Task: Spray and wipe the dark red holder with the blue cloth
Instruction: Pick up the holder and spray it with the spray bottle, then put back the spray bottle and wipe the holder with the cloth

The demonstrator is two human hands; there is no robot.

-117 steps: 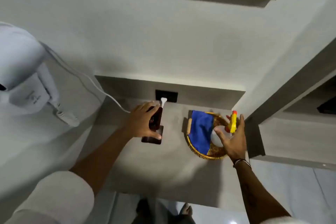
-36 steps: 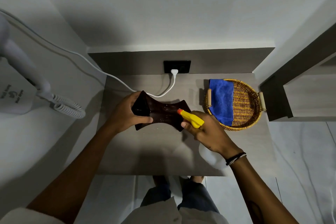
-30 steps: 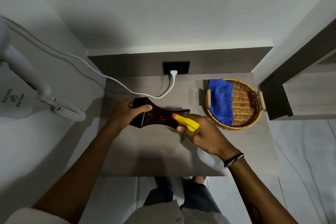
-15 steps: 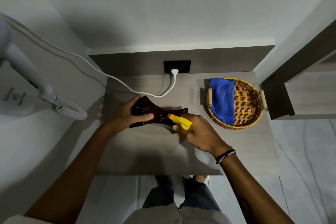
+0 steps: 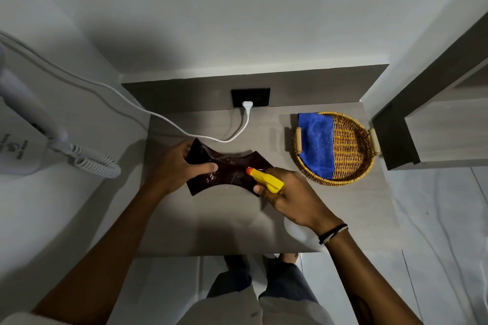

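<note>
Nearest the lower middle of the frame, the right hand (image 5: 293, 196) was clenched round one spray bottle (image 5: 266, 179), its yellow nozzle now drawn back a little from the dark red holder (image 5: 229, 169) compared with half a second before. The left hand (image 5: 182, 166), thumb clamped across the holder's left end, had tipped that single holder flatter to show its droplet-speckled face at the centre of the tabletop (image 5: 211, 219). So spraying looked nearly done, while further back at centre right one blue cloth (image 5: 317, 145) lay untouched in one wicker basket (image 5: 351, 145), the wiping not yet begun.
</note>
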